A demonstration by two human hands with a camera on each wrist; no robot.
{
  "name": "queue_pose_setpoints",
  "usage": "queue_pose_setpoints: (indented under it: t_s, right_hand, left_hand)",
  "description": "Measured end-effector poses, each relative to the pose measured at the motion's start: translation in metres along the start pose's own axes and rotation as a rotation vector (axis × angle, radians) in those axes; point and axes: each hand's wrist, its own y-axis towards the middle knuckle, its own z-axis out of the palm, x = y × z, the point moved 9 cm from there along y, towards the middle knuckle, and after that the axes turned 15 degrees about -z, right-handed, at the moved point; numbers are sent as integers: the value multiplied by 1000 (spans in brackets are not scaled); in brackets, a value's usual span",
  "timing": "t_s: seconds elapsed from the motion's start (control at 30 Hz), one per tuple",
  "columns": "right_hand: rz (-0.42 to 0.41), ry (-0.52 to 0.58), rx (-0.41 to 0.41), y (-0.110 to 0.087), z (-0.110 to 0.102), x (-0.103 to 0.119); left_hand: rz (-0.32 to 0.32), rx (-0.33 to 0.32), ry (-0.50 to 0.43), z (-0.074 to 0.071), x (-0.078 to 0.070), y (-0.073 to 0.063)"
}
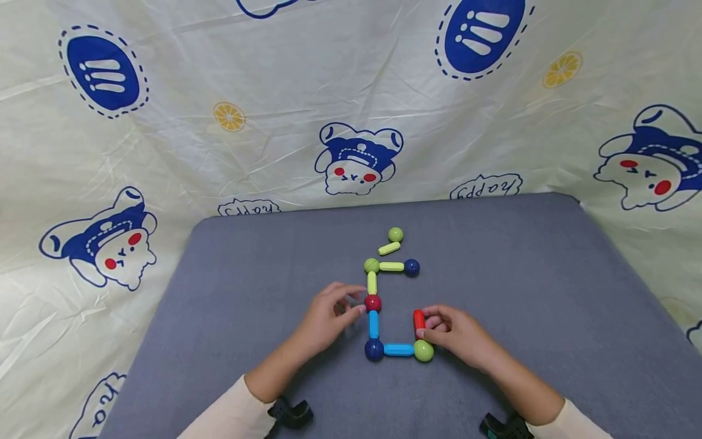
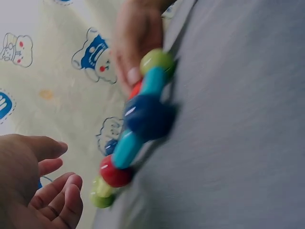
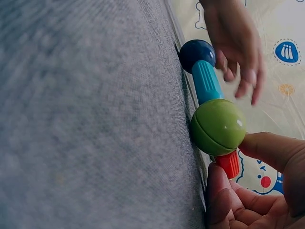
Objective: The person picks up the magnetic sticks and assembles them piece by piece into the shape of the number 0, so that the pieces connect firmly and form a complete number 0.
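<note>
A chain of toy building balls and sticks lies on the grey table. Its near right corner is a green ball (image 1: 423, 350); a light blue stick (image 1: 398, 349) links it to a dark blue ball (image 1: 374, 349). Another light blue stick (image 1: 374, 325) runs from there to a red ball (image 1: 373, 303). My right hand (image 1: 457, 335) pinches a red stick (image 1: 419, 320) between thumb and fingers, its near end at the green ball. Beside the red ball is my left hand (image 1: 323, 317), fingers loosely bent and holding nothing; the left wrist view shows a gap between them.
Beyond the red ball, the chain continues through a yellow-green stick (image 1: 372, 283), a green ball (image 1: 371, 265) and another stick to a dark blue ball (image 1: 411, 267). Farther back lie a separate yellow-green stick (image 1: 389, 248) and green ball (image 1: 395, 234). A printed curtain (image 1: 285, 152) hangs behind the table.
</note>
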Motion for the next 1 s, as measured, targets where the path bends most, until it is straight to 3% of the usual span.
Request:
queue_pose_setpoints:
  t_s: [0.23,0.5,0.73,1.0]
  right_hand:
    - [-12,-16,-3,-1,-1,0]
    - [-30,-6,-1,-1,1,-1]
    - [-70,21,-4,-1,1,1]
    - [-85,13,-5,-1,1,2]
  left_hand:
    - [-67,-33,-20,-10,-10,71]
    - [-164,27,6,-1,-12,139]
    - [-187,68,159,15,-16,172]
    - [-163,95,218,32,-28,188]
